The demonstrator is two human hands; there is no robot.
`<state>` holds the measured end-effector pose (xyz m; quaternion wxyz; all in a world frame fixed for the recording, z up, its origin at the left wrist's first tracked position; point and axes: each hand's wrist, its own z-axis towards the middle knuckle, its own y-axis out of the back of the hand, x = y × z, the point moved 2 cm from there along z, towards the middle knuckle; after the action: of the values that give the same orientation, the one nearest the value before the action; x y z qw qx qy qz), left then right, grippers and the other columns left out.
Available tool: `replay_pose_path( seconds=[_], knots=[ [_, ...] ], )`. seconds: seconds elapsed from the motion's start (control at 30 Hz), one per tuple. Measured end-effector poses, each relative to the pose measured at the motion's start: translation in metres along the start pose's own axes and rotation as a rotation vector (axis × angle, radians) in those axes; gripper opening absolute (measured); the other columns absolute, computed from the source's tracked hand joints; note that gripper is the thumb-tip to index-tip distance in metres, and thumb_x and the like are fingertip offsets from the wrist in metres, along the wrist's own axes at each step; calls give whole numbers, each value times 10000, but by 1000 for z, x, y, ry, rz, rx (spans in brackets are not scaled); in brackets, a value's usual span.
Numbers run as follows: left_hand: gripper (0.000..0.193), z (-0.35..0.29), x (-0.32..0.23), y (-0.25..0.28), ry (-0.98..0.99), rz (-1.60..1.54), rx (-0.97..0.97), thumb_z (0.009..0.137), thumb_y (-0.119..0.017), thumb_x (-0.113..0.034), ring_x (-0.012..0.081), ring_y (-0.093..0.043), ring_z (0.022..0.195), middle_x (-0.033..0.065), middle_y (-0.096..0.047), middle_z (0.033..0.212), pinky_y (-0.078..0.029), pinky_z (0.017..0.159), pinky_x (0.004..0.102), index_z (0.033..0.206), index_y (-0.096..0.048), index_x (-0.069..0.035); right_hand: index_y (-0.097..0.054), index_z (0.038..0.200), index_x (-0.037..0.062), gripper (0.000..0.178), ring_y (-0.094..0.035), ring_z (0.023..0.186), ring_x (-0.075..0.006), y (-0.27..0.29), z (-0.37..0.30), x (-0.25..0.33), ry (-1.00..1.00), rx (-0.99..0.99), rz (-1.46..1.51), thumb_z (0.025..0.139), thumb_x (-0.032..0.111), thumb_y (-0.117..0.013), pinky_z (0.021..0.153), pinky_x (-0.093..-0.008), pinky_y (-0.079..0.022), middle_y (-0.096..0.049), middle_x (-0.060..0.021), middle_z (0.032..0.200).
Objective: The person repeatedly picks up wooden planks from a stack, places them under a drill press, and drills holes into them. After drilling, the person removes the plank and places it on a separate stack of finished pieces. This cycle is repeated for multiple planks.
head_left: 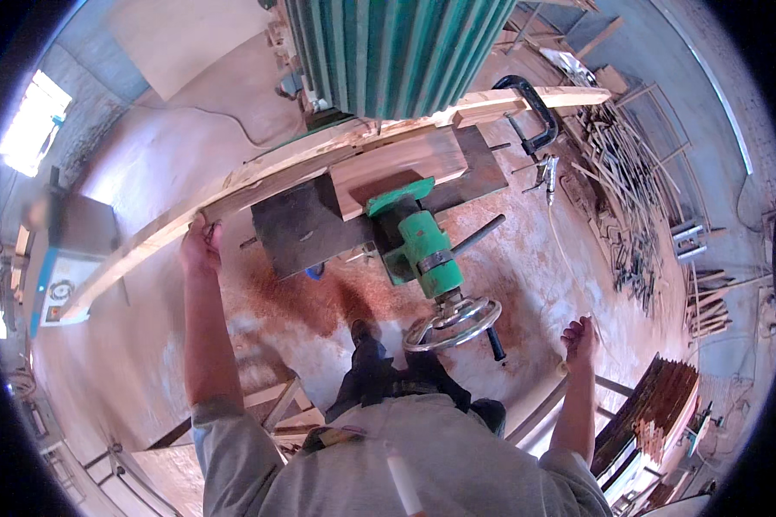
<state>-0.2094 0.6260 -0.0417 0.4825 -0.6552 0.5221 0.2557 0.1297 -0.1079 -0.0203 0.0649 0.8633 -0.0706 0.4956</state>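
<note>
Left hand [200, 247] fingers clamped on long plank [233, 185] lying across saw tabletop [306, 226]. Right hand [579, 338] free, fingers loosely curled, well off handwheel [453, 322]. Judgement: keep plank flat, feed steadily.

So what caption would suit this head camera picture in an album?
Left hand grips a long rough plank on a green woodworking machine; right hand hangs free above sawdust.

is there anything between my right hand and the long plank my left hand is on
Yes. The left hand grips the long plank directly, but the right hand hangs apart, off to the other side. The green machine body and its metal handwheel stand between that hand and the plank.
</note>
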Motion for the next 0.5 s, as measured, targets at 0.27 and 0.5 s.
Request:
replay_pose_path(
  seconds=[0.27, 0.5],
  knots=[
    [342, -10, 55, -75, 259, 333, 236, 885, -595, -314, 219, -645, 791, 154, -645, 985, -547, 673, 269, 1114, -517, -72, -547, 965, 96, 178, -589, 555, -189, -35, -30, -9, -7, 69, 47, 937, 271, -529, 452, -300, -490, -590, -58, 700],
    [382, -23, 70, -107, 253, 364, 280, 885, -603, -370, 213, -624, 776, 138, -631, 994, -520, 654, 283, 1142, -520, -101, -545, 1040, 49, 245, -605, 606, -194, -98, -59, 8, 36, 264, 31, 942, 272, -524, 524, -303, -509, -606, -78, 768]
  ],
)
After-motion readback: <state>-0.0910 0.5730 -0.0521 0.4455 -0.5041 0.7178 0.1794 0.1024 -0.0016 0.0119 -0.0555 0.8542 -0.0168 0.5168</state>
